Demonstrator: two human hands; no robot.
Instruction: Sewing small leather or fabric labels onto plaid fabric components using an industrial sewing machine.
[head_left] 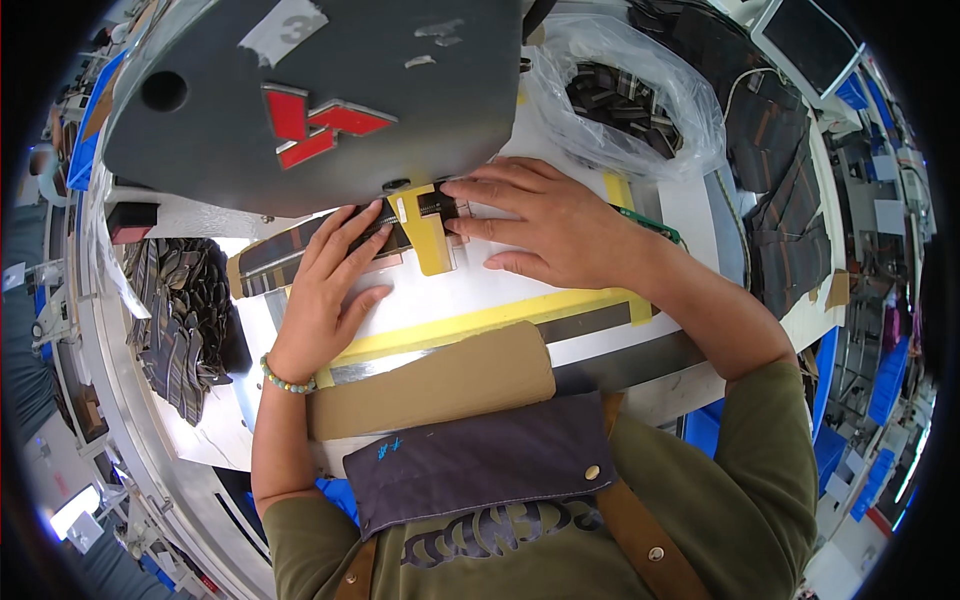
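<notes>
A dark striped fabric strip (285, 252) lies across the white work surface, running under a yellow metal plate (422, 232) at the base of a grey machine head (330, 100), which looks like an industrial sewing machine. My left hand (335, 275) rests flat on the strip left of the plate, fingers stretched out. On the plate's other side, my right hand (550, 225) lies with fingers spread, their tips on dark material beside the plate. Neither hand grips anything visible. The machine head hides the area behind my fingertips.
Dark striped pieces (180, 320) are piled at the left. A clear plastic bag (690, 120) with small dark pieces stands at the back right, near more striped fabric (785, 220) and a screen (805, 45). Yellow tape (480, 312) and brown cardboard (435, 385) lie near my body.
</notes>
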